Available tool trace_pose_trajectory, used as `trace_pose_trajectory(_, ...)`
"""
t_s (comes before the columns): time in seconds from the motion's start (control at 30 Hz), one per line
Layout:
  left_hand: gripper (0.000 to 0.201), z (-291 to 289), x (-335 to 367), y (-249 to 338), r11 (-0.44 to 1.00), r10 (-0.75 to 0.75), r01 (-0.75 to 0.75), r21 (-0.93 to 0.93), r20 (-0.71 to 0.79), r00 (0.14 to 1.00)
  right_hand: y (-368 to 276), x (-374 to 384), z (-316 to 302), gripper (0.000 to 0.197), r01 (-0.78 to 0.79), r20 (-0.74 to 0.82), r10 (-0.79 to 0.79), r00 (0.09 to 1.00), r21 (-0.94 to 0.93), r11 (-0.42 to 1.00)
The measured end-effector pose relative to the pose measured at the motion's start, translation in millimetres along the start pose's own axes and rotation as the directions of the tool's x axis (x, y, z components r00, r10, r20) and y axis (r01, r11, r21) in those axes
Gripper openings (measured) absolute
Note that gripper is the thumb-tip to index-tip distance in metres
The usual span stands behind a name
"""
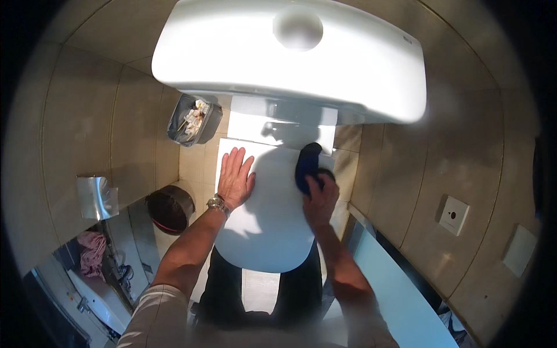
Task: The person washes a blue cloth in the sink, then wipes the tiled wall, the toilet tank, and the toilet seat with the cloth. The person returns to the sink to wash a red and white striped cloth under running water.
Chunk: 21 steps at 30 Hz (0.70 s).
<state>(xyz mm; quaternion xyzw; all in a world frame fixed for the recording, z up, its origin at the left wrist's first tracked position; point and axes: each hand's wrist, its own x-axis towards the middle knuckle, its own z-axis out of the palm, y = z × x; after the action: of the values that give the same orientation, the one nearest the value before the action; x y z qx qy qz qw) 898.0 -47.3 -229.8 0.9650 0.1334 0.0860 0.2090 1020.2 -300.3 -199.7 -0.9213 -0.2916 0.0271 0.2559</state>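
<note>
Before me is a toilet with its white lid down. My left hand lies flat on the lid's left edge, fingers stretched out, a metal watch on the wrist. On the lid's right edge, towards the back, my right hand grips a dark blue cloth, bunched up and pressed against the surface. Part of the cloth hangs beyond the fingers. The white cistern rises at the far end, with a round spot on its top. Shadows of my head and arms fall over the lid.
A grey waste bin holding used tissue stands left of the toilet. Nearer stands a dark round bucket. A metal paper holder juts from the left wall. On the right are a wall plate and a pale blue panel.
</note>
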Motion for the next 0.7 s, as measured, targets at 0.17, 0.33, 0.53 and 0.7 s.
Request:
trace_pose_trajectory(0.17, 0.06, -8.3, -53.4, 26.8, 0.953, -0.287, 0.278, 0.121, 0.058, 0.956, -28.9, -115.9, -4.9, 0.054, -0.035, 0.173, 0.013, 0.985, 0.126, 0.991)
trace_pose_trajectory(0.33, 0.068, -14.0, -152.3, 56.8, 0.667, -0.733, 0.715, -0.21, -0.013, 0.68, -43.8, -204.7, -11.9, 0.052, -0.221, 0.168, 0.191, 0.967, 0.182, 0.958)
trace_pose_trajectory(0.53, 0.057, -18.8, -210.3, 64.3, 0.547, -0.768, 0.683, -0.484, 0.035, 0.64, -30.8, -262.7, 3.5, 0.071, -0.74, 0.135, 0.74, 0.659, 0.294, 0.605)
trace_pose_trajectory(0.7, 0.065, -16.5, -225.6, 49.8, 0.4, -0.809, 0.766, -0.503, 0.199, 0.553, -39.6, -290.3, 3.8, 0.059, -0.876, 0.52, 0.745, 0.417, 0.447, 0.179)
